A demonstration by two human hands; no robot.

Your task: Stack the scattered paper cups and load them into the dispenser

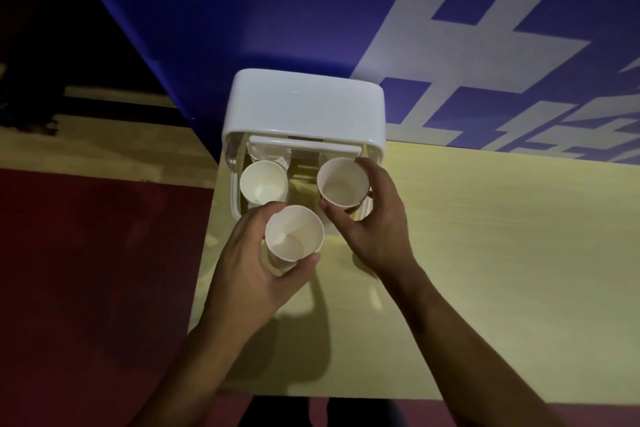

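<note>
**Step in hand: loading cups into the dispenser [304, 104]**

- The left hand [249, 263] grips a cup [294, 232], mouth up, with its fingers [308, 262] curled round the wall. Ridges under the rim suggest more cups nested below, but this cannot be confirmed. This cup is held just in front of the dispenser, above the tabletop [485, 253].
- The right hand [377, 229] grips a second cup [343, 184], fingers wrapped round its wall, over the dispenser's right-hand bay.
- A third cup [263, 184] sits in the left bay, just beyond the left fingers.

**Recommended handling (judgement)**

1. Centre the second cup over its bay before lowering it. A tilted cup is likely to catch on the bay edge.
2. Hold the wall lightly, because thin paper deforms under pressure and then nests badly.
3. Release only once the cup is seated.
4. Then nest the left-hand cup into a loaded one, rims parallel.

**Markings**

No brand, label or print is visible on the cups or the dispenser. The blue wall panel [467, 45] beyond the fingers carries large white strokes. They are cropped and cannot be read.
</note>
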